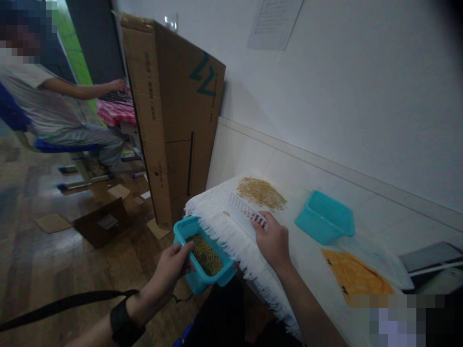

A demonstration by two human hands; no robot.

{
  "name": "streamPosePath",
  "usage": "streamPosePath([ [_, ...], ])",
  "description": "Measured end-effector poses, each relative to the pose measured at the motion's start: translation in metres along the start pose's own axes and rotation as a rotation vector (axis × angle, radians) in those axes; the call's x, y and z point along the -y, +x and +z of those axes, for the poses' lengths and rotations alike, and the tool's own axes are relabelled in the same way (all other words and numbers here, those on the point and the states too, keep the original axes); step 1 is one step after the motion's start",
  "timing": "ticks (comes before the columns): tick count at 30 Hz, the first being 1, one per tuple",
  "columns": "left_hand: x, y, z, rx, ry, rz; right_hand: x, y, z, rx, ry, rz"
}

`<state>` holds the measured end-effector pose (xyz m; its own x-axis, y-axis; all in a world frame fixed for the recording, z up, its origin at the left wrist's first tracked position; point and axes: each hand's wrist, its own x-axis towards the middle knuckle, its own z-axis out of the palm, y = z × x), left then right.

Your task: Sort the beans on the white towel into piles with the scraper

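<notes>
My left hand [175, 262] grips the near-left rim of a turquoise plastic tub [226, 267], its thumb over the edge. Greenish dried beans [206, 255] lie inside. The tub is held just off the table's edge, beneath the fringe of a white cloth [206, 205]. In my right hand [272, 239] is a white slotted plastic strip [244, 207], pinched at its near end and resting over the cloth. Beyond the strip, a pile of pale yellow beans [260, 192] is spread on the cloth, with a few loose ones to the strip's left.
A second turquoise tub [321, 219] stands to the right, near an orange pouch [356, 277] and a clear lid [379, 258]. A tall cardboard box [181, 111] rises beside the table's left end. Past it, a person [54, 103] sits at another table.
</notes>
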<state>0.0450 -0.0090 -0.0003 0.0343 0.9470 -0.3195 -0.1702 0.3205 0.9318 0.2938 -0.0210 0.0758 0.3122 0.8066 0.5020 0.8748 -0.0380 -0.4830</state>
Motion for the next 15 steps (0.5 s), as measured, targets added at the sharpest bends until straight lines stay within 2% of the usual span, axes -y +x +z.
streamPosePath([
  [15, 0.0003, 0.0006, -0.0001, -0.005, 0.005, 0.001, 0.0083, 0.0005, -0.0014, 0.044, 0.098, 0.001],
])
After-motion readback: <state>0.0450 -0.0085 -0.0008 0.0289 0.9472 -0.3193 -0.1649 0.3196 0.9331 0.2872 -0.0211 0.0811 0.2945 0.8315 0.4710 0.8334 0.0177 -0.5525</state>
